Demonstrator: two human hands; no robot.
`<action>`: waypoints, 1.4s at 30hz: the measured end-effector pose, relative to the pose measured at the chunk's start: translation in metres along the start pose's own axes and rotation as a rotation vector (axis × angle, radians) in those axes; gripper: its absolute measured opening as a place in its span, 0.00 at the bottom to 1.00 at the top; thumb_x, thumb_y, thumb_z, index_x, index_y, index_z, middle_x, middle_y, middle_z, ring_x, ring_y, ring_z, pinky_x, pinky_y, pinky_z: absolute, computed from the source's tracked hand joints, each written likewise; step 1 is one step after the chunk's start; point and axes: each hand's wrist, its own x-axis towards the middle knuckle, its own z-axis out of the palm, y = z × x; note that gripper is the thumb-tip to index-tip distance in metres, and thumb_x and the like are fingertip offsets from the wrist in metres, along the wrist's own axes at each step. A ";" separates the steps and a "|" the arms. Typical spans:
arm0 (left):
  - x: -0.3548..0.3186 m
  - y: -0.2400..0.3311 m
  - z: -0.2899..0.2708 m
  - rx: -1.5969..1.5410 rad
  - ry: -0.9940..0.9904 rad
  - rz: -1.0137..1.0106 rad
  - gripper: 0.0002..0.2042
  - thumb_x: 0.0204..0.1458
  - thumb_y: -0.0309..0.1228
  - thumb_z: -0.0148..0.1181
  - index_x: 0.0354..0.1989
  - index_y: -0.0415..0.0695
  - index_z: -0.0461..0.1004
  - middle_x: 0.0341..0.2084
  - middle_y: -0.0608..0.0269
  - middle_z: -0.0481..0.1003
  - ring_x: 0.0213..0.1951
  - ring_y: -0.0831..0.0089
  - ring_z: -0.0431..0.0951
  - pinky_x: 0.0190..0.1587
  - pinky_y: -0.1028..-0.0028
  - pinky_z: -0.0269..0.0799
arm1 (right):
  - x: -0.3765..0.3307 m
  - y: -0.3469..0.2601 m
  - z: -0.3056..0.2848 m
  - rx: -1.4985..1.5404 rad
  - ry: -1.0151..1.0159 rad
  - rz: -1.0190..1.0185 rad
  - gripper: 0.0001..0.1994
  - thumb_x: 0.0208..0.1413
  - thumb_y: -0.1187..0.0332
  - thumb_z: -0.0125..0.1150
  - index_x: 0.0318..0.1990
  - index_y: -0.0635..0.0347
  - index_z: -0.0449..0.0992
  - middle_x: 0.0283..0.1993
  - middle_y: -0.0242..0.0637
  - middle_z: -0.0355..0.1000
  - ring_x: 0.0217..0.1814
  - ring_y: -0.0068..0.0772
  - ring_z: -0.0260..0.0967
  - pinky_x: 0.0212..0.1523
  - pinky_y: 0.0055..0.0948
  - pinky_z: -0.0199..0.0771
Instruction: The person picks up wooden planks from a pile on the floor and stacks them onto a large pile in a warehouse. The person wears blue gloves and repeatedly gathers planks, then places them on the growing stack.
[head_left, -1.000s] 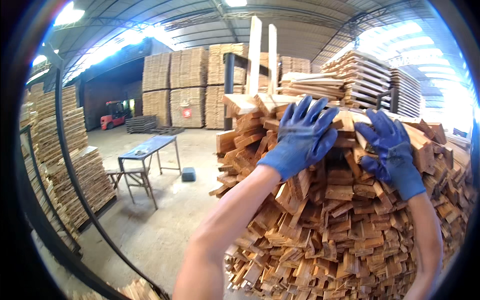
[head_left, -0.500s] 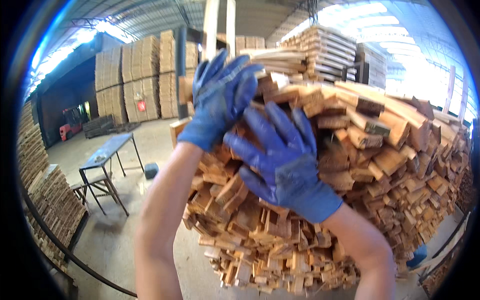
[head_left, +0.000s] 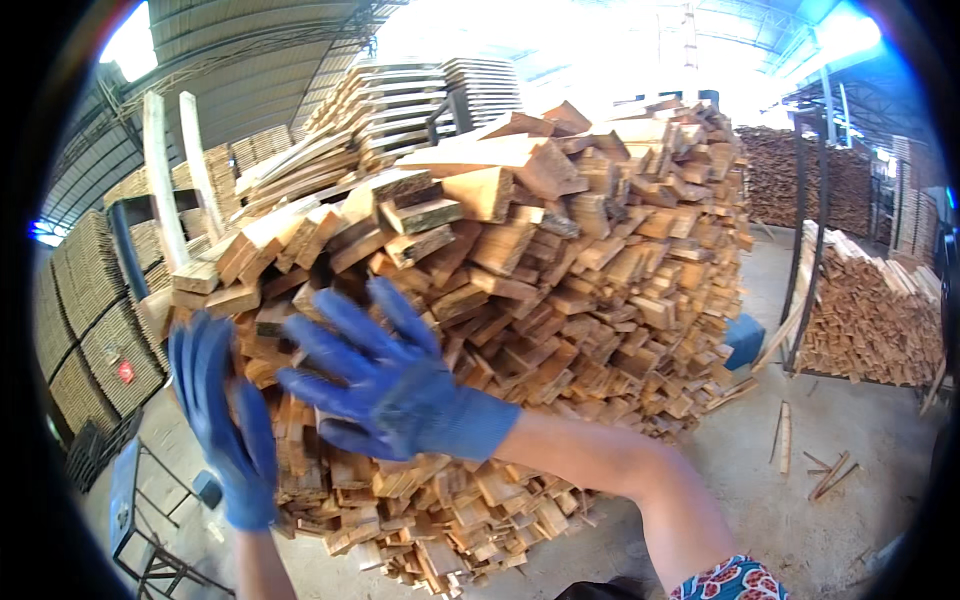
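Observation:
A big stack of rough-sawn wooden boards [head_left: 560,290] fills the middle, its uneven ends facing me. Both of my hands wear blue coated work gloves. My left hand [head_left: 222,425] is upright at the stack's left edge, with fingers stretched out and nothing seen in it. Spread fingers show on my right hand [head_left: 385,380], which lies in front of the board ends with its back towards me. Whether its palm touches the wood is hidden. Slight blur softens both hands.
Two pale upright posts [head_left: 165,185] rise at the stack's left. A metal-legged table [head_left: 122,500] is low on the left. Farther right are a smaller wood pile [head_left: 870,315], a blue object [head_left: 743,340] by the stack's foot, and loose sticks [head_left: 832,475] on the floor.
The view has swung right, bringing the right-hand pile and floor sticks into sight. My hands have come lower against the stack and farther apart; the left no longer reaches over the top edge.

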 end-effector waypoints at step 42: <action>0.035 0.049 0.171 0.228 0.141 0.200 0.22 0.58 0.35 0.46 0.60 0.40 0.62 0.58 0.53 0.64 0.61 0.56 0.61 0.62 0.59 0.53 | -0.021 0.180 -0.003 -0.141 0.387 -0.031 0.27 0.43 0.45 0.56 0.45 0.57 0.77 0.60 0.46 0.62 0.71 0.58 0.39 0.65 0.68 0.29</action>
